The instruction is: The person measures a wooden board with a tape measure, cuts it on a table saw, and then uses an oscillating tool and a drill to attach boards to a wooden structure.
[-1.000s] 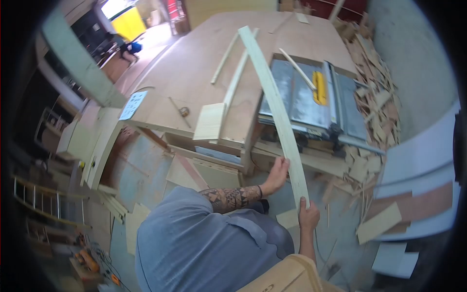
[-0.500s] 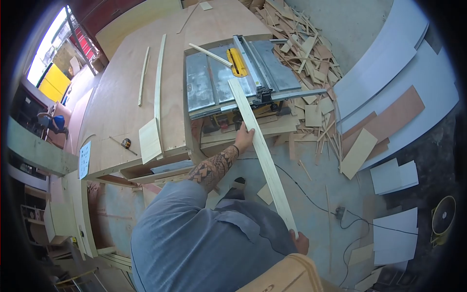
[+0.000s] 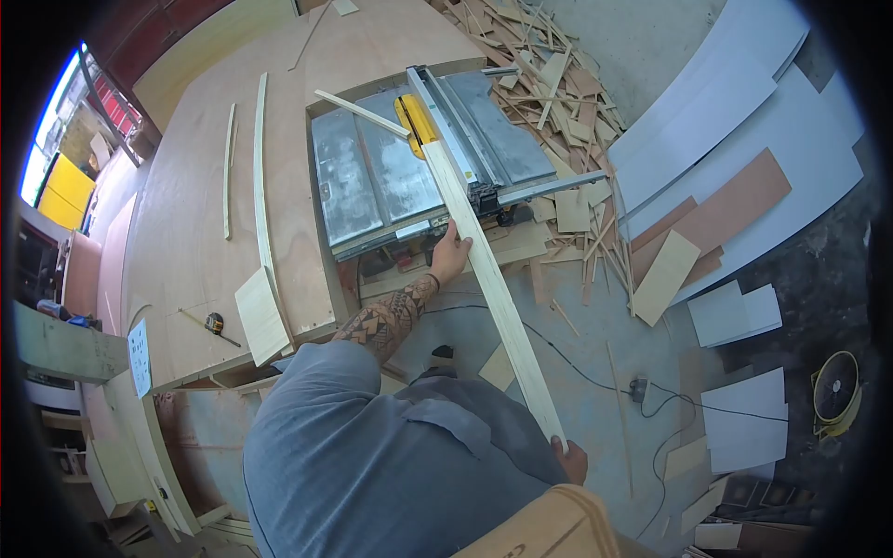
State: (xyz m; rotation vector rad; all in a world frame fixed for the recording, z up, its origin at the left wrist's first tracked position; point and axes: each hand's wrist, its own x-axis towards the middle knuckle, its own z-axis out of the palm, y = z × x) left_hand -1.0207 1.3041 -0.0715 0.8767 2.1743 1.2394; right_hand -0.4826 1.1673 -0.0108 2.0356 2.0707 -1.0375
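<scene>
A long, narrow wooden board (image 3: pixel 493 293) slants from my body up onto the table saw (image 3: pixel 349 167). Its far end lies on the saw's metal top, at the near end of the yellow blade insert (image 3: pixel 414 121) and beside the rip fence (image 3: pixel 437 107). My left hand (image 3: pixel 450 255) grips the board's left edge just in front of the saw, thumb against the wood, other fingers partly hidden. At the near end, my right hand (image 3: pixel 572 461) is closed round the board with the thumb on top. A thin wooden strip (image 3: pixel 363 112) lies across the saw top, left of the insert.
The saw sits in a cutout of a large plywood worktable (image 3: pixel 186 270) bearing wooden strips (image 3: pixel 261 167), a small panel (image 3: pixel 263 316) and a tape measure (image 3: pixel 214 323). Offcuts (image 3: pixel 567 102) are heaped behind right. A power cable (image 3: pixel 577 363) crosses the floor; white sheets (image 3: pixel 698 121) lie right.
The board has advanced over the saw top, and its far end now meets the yellow insert. Both hands stay on it. The whole view has shifted slightly.
</scene>
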